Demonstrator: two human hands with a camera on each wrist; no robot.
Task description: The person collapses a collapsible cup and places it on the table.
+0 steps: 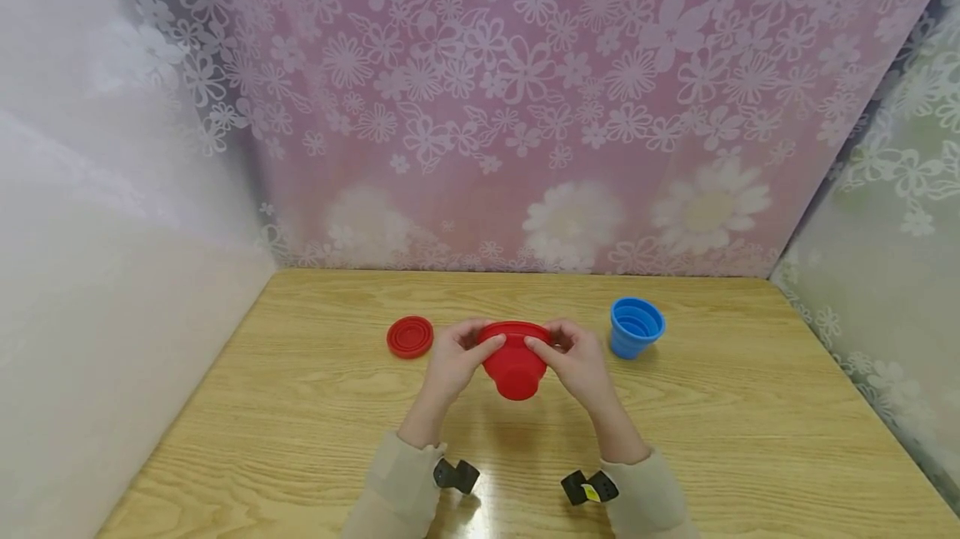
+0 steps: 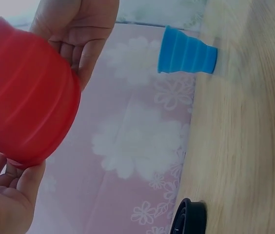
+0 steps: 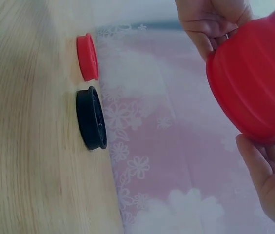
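Both hands hold a red collapsible cup (image 1: 516,364) in front of the body, drawn out to its stepped shape. Its rim faces away and its narrow base tips toward the head camera. The left hand (image 1: 454,360) pinches the rim on the left side, thumb on the outer wall. On the opposite side, the right hand (image 1: 579,362) grips the rim the same way. Ridges round the cup's wall show in the left wrist view. To the right of the hands, a blue collapsible cup (image 1: 635,328) stands upright and expanded on the table.
Left of the hands, a flat red collapsed cup (image 1: 410,336) lies on the wooden table (image 1: 300,406). A black collapsed cup (image 3: 91,118) lies near it, hidden in the head view. Flowered curtains (image 1: 525,106) hang behind and beside the table.
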